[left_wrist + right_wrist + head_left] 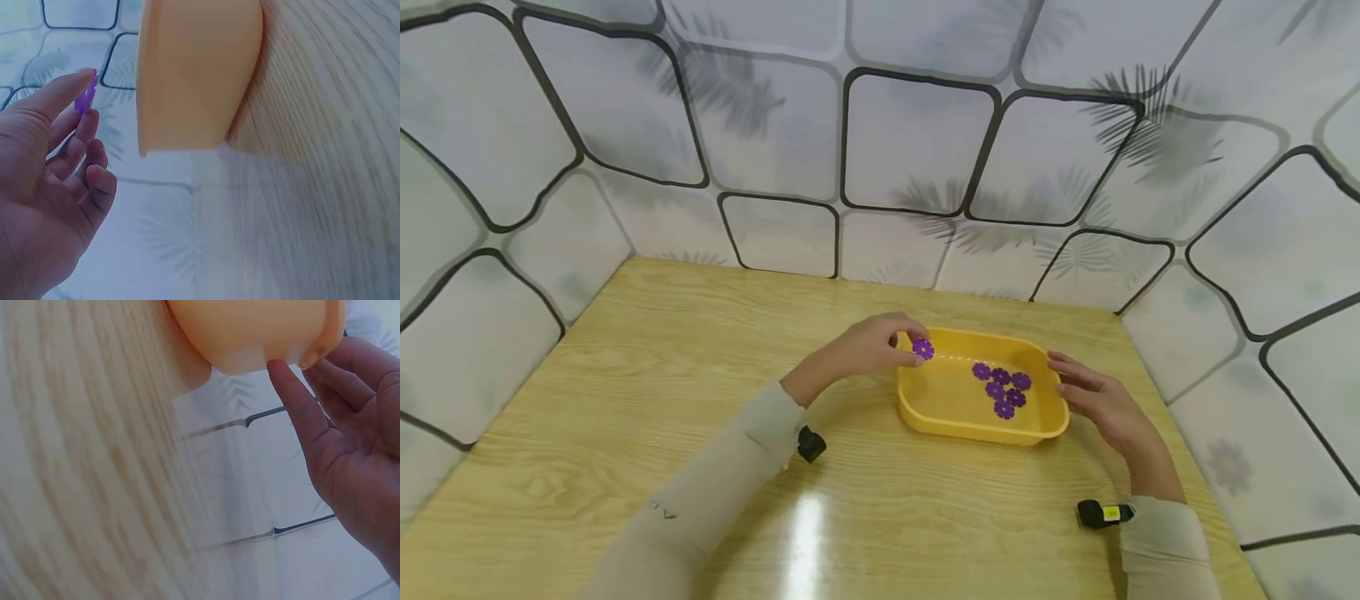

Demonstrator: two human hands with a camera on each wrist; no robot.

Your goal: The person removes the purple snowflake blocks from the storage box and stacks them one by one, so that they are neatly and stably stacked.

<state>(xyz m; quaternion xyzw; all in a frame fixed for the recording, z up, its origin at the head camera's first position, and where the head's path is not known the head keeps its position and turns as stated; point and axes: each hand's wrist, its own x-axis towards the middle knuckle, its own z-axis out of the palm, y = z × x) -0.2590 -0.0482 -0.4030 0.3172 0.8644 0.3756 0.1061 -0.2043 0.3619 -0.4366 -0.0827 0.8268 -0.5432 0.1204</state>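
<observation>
- While the left hand [872, 346] pinches a purple flower piece [922, 348] between thumb and fingertip, that piece sits just above the left end of the yellow tray [940, 392].
- The right hand [1101, 404] touches the tray's right end, its fingers extended rather than clenched.
- Inside, right of centre, lies a cluster of purple pieces [994, 390]; the tray's side blocks them from both wrist views.
- The wood-grain table [625, 400] bears the tray, and a patterned wall [917, 137] rises behind.
- Near the left cuff sits a black device [810, 444].
</observation>
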